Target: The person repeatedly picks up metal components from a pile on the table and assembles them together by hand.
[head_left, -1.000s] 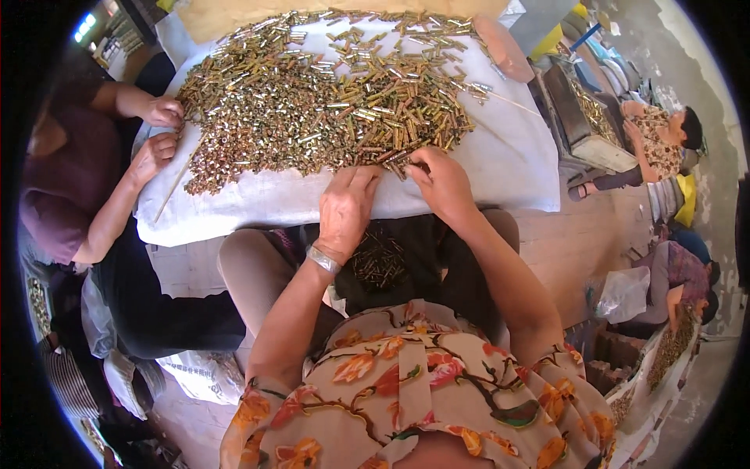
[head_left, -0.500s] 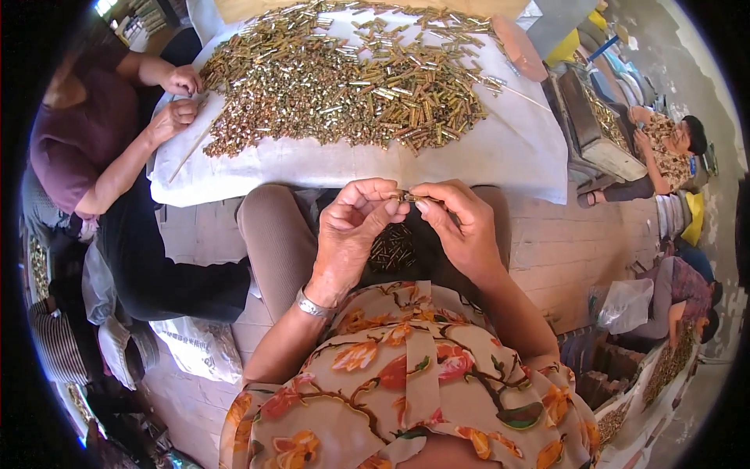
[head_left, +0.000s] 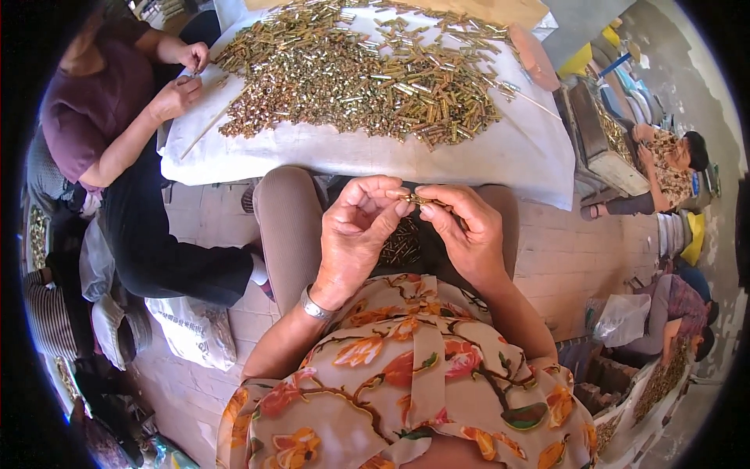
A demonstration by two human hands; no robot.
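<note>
Over my lap, my left hand (head_left: pixel 349 238) and my right hand (head_left: pixel 471 234) meet fingertip to fingertip. Between them is a small brass-coloured metal piece (head_left: pixel 414 200), slim and short like a bolt or sleeve; its exact kind is too small to make out. Thumb and index finger of the left hand pinch one end, while the right thumb and fingers grip the other. Below the hands, partly hidden by them, many similar metal pieces (head_left: pixel 401 244) lie in a dark hollow at my lap.
Ahead, a white-covered table (head_left: pixel 351 160) bears a wide heap of brass-coloured metal pieces (head_left: pixel 351 86), with thin sticks beside it. At its left a co-worker's hands (head_left: pixel 183 86) hold something small. A white sack (head_left: pixel 191 332) lies on the floor; two people sit at right near a wooden box (head_left: pixel 613 160).
The whole view has shifted a little, with the table higher and further right. My hands stay joined at the metal piece. The co-worker's hands at left have moved slightly.
</note>
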